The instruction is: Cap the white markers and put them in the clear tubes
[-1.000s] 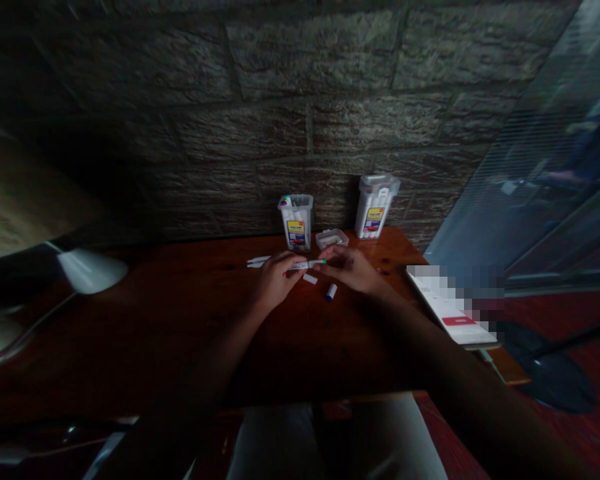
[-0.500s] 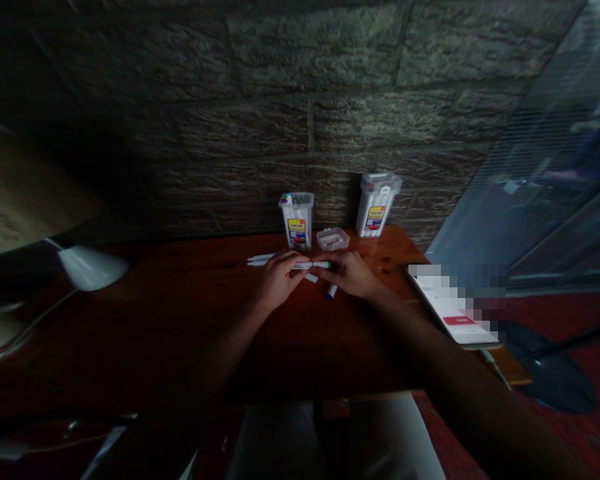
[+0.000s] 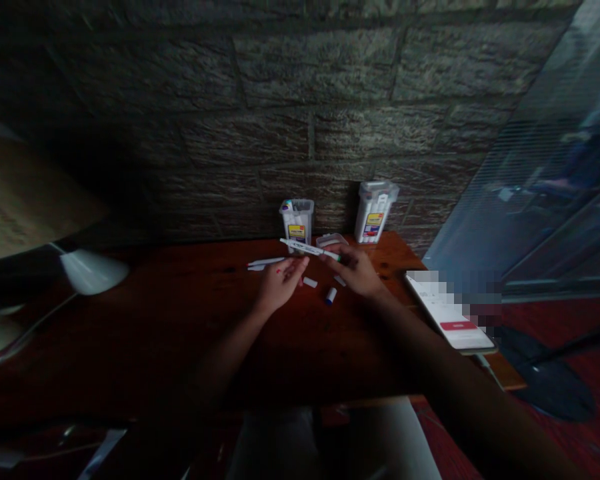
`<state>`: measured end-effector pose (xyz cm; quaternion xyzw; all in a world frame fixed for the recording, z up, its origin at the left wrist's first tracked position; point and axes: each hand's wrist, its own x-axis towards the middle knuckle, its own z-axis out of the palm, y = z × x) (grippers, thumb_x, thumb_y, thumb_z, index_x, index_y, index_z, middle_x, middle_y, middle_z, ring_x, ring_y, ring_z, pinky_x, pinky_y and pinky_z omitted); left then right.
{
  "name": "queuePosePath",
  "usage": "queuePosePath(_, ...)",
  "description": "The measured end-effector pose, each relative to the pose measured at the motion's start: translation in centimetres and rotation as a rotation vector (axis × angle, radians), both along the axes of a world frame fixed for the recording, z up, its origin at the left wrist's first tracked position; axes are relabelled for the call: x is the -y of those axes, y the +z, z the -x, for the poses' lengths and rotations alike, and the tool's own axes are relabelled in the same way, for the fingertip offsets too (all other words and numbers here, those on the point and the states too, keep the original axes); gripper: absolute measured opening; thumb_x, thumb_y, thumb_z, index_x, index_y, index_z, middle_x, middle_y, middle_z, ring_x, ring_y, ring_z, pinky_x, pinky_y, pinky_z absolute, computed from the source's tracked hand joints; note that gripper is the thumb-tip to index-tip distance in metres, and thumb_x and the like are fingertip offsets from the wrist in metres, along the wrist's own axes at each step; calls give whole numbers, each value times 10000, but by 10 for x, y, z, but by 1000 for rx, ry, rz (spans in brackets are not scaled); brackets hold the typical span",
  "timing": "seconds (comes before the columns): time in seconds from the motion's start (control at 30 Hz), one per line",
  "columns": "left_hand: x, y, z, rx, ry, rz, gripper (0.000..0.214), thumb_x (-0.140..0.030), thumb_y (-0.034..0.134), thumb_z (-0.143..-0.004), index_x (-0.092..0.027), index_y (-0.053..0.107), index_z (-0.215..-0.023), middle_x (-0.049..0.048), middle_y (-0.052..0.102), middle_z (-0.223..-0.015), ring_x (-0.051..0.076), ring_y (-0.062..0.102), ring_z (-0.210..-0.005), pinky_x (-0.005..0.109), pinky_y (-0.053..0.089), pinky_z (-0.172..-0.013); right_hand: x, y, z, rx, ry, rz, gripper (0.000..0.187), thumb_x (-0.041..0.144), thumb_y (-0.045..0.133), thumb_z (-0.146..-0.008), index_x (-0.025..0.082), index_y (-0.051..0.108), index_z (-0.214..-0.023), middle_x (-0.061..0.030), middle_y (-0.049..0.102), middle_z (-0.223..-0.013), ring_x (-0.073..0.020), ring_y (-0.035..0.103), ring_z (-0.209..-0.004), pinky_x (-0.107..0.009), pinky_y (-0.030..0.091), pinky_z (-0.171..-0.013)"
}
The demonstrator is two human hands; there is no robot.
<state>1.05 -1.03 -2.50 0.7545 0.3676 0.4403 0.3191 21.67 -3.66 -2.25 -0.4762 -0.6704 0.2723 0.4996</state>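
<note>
A white marker (image 3: 303,248) with a green end is pinched in my right hand (image 3: 357,268), tilted and raised above the table. Its narrow end points left, past the front of an open clear marker box (image 3: 297,221). My left hand (image 3: 281,285) is just below the marker with fingers stretched out; whether the fingertips touch it is hard to tell. On the table beneath lie a white cap (image 3: 310,283), a white cap with a blue end (image 3: 331,295) and another small white piece (image 3: 340,281). White markers (image 3: 265,262), one red-tipped, lie beyond my left hand.
A second clear box of markers (image 3: 375,217) stands at the back right, by the stone wall (image 3: 270,133). Between the boxes lies a clear lid (image 3: 331,239). A tablet or phone (image 3: 460,327) with a cable rests at the table's right edge; a white lamp (image 3: 93,270) is left.
My left hand has come away from the marker and dropped slightly. The right hand has lifted and tilted the marker, showing its whole length. The caps on the table are now more visible.
</note>
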Motion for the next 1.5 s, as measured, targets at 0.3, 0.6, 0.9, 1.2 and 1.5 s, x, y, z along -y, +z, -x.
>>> queuePosePath(0.3, -12, 6, 0, 356, -3, 322, 607, -748, 566, -803, -155, 641, -697, 20, 611, -539, 82, 431, -406, 241, 278, -416, 4, 0, 12, 7, 60, -150, 256, 377, 715, -860, 209, 716, -1053, -60, 738, -1059, -200, 690, -986, -356, 530, -920)
queuePosePath(0.6, -11, 3, -3, 459, 4, 430, 464, -563, 727, -730, -154, 577, -567, 4, 586, -519, 64, 416, -418, 219, 275, -430, 5, -1, 14, 45, 44, -107, 306, 378, 779, -790, 207, 735, -1041, -63, 767, -1015, -207, 719, -914, -360, 556, -867)
queuePosePath(0.9, -10, 5, -3, 477, -65, 478, 341, -486, 661, -754, -159, 619, -667, 4, 631, -592, 73, 435, -429, 221, 309, -450, 8, 2, 14, 70, 22, -78, 241, 353, 784, -784, 210, 749, -975, -52, 772, -990, -198, 712, -894, -342, 542, -850)
queuePosePath(1.2, -12, 3, 3, 286, -93, 353, 457, -563, 608, -830, -155, 614, -624, 20, 624, -576, 79, 448, -446, 234, 325, -472, 9, 3, 12, 125, 24, -95, 236, 356, 765, -813, 194, 754, -984, -57, 775, -970, -202, 713, -864, -333, 529, -812)
queuePosePath(1.5, -1, -2, -3, 111, -229, 260, 541, -697, 547, -844, -163, 625, -804, 2, 616, -569, 100, 481, -453, 224, 358, -451, 10, 6, 17, 206, 182, -205, 269, 337, 569, -966, 173, 690, -1141, -64, 745, -1021, -178, 689, -881, -297, 513, -819)
